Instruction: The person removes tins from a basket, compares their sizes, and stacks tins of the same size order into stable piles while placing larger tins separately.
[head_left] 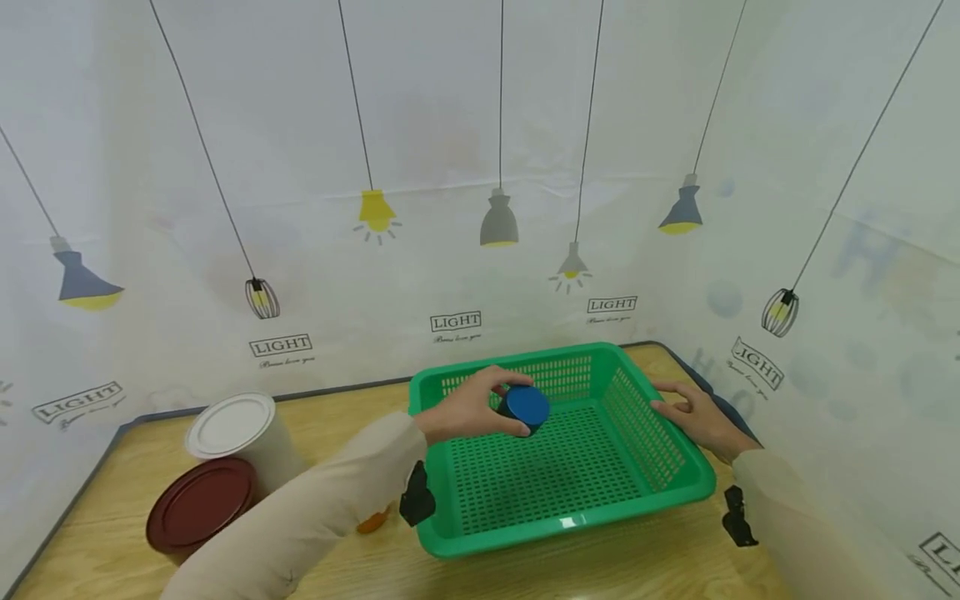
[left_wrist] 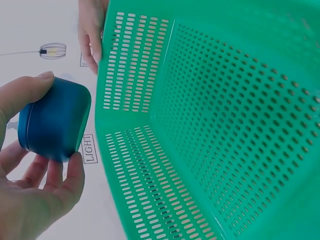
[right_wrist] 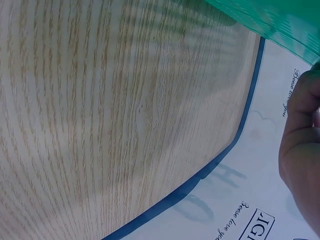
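My left hand (head_left: 467,408) grips a small rounded blue container (head_left: 528,405) between thumb and fingers, holding it above the inside of a green plastic basket (head_left: 525,537). The left wrist view shows the container (left_wrist: 57,117) with a smooth side and a seam near one end; the thumb lies on one side and the fingertips on the other. At the basket's right rim, my right hand (head_left: 701,421) holds the edge with thumb and fingers. Only part of that hand (right_wrist: 302,140) enters the right wrist view, so its fingertips are hidden there.
Left of the basket stand a white-lidded can (head_left: 232,425) and a can with a dark red lid (head_left: 202,504). A small orange object (head_left: 372,522) lies partly hidden by the left sleeve. The wooden table (right_wrist: 125,100) has a dark blue edge against printed wall sheeting.
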